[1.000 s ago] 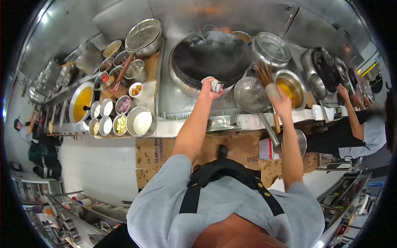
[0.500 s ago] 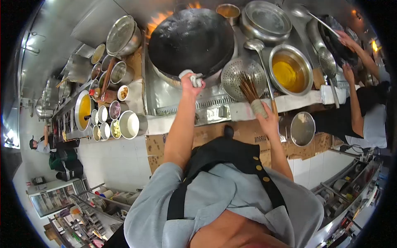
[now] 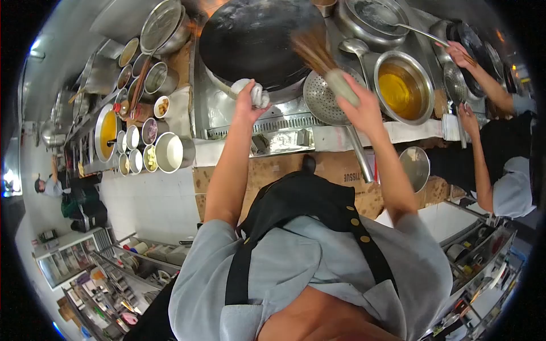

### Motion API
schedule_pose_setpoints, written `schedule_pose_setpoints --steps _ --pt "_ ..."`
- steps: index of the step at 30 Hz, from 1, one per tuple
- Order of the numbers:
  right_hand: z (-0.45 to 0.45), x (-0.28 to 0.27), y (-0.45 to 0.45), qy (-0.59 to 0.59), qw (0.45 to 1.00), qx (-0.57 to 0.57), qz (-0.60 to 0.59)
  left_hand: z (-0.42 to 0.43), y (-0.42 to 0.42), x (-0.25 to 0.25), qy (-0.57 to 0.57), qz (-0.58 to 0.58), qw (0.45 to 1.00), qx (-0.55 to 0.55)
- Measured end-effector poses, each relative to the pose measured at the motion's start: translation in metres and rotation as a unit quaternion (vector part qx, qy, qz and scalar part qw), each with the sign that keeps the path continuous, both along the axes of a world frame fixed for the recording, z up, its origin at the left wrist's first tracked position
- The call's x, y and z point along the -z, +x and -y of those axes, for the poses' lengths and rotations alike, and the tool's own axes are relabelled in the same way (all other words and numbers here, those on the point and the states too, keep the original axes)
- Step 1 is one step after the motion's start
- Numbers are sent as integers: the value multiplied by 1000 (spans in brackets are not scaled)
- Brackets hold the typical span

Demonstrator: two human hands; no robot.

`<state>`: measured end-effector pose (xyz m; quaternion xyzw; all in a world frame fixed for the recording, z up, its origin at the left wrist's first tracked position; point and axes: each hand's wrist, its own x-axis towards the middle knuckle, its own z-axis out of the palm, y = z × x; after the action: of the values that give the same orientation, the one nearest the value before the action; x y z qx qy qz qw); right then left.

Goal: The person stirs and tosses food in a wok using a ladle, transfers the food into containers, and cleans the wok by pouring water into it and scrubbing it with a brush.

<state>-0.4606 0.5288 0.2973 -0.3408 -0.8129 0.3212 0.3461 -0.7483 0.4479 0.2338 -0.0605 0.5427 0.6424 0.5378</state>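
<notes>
My left hand (image 3: 250,109) grips a folded white cloth (image 3: 259,92) at the near rim of the large black wok (image 3: 256,48). The wok's handle, if one is under the cloth, is hidden. In my right hand (image 3: 364,111) is a bamboo wok brush (image 3: 342,88) with a pale wrapped grip. Its bristles are blurred and point up and left, at the wok's right edge. Below the brush lies a perforated strainer (image 3: 318,101), its handle reaching toward me. Right of it stand a ladle (image 3: 354,48) and a metal bowl of yellow oil (image 3: 398,94).
Several small ingredient bowls (image 3: 169,152) and a basin of yellow liquid (image 3: 106,133) line the left counter. A metal pot (image 3: 414,169) is at right, near a co-worker (image 3: 509,184) holding a long-handled tool. Flames (image 3: 211,7) show behind the wok.
My right hand has lifted the brush up and left from over the strainer to the wok's edge. My left hand keeps hold of the cloth. The whole view has shifted slightly.
</notes>
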Motion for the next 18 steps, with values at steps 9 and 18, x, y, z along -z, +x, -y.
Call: schedule_pose_setpoints --steps 9,18 --pt "-237 -50 -185 209 824 -77 522 120 -9 -1 53 19 997 -59" --pt "-144 -1 -256 141 892 -193 383 261 -2 -10 58 2 977 -207"
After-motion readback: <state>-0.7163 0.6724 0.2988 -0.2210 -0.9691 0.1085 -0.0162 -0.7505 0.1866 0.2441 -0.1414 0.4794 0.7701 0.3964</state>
